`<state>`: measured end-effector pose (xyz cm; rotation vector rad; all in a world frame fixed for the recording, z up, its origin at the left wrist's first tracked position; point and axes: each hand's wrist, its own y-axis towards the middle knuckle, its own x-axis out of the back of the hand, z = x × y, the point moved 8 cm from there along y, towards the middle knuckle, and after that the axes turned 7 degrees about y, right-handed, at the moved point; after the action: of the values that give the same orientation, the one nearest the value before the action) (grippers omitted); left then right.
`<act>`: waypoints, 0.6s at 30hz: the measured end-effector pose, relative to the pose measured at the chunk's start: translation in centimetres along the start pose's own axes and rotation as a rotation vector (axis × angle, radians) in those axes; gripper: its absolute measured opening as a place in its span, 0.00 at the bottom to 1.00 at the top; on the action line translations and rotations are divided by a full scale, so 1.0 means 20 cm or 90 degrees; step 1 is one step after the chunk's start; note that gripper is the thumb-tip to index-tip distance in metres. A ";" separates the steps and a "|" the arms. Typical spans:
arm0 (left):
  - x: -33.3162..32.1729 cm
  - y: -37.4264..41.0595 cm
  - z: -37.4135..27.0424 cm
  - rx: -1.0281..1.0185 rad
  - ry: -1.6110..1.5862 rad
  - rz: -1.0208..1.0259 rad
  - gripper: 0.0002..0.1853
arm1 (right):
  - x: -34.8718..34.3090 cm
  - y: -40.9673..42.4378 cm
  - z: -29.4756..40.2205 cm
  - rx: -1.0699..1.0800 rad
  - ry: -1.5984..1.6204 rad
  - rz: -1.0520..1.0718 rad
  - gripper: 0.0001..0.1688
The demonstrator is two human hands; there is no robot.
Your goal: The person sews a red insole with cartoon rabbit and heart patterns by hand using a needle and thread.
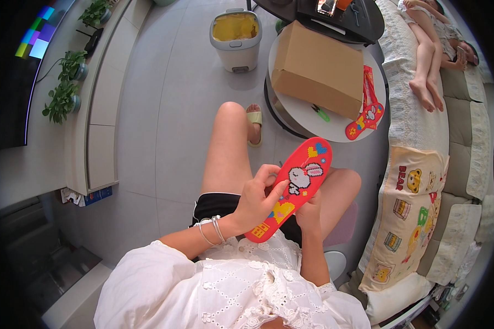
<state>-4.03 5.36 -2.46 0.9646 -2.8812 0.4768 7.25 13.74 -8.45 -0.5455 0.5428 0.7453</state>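
Observation:
A red embroidered insole (300, 185) with a white rabbit, hearts and yellow patches lies slanted above my lap. My left hand (260, 197) grips its left edge, thumb on the patterned face and the other fingers bent at the edge or behind. From the right, my right hand (309, 209) holds the opposite edge, its fingers mostly hidden behind the insole. A second red rabbit insole (365, 121) rests on the round white table, partly over red packaging (369, 88). Green-handled thread snips (322, 113) lie on the same table, near the cardboard box.
A large cardboard box (319, 68) covers much of the round white table (288, 111). Beyond it stands a black table (366, 24). A lined waste bin (236, 49) is on the floor. At right, two people (426, 49) are on the sofa (411, 127).

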 end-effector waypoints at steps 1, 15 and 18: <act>0.00 0.00 0.00 -0.008 0.001 -0.004 0.11 | 0.00 0.00 0.01 0.001 0.008 0.005 0.21; -0.05 0.03 0.16 0.081 -0.243 0.026 0.10 | -0.23 -0.05 0.40 0.346 -0.696 -0.085 0.10; -0.04 0.03 0.10 0.067 -0.216 0.034 0.11 | -0.34 -0.04 0.39 0.414 -0.841 -0.007 0.09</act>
<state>-3.75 5.62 -4.66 1.0810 -3.2185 0.5198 5.67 14.94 1.71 0.5749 -0.4647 0.7071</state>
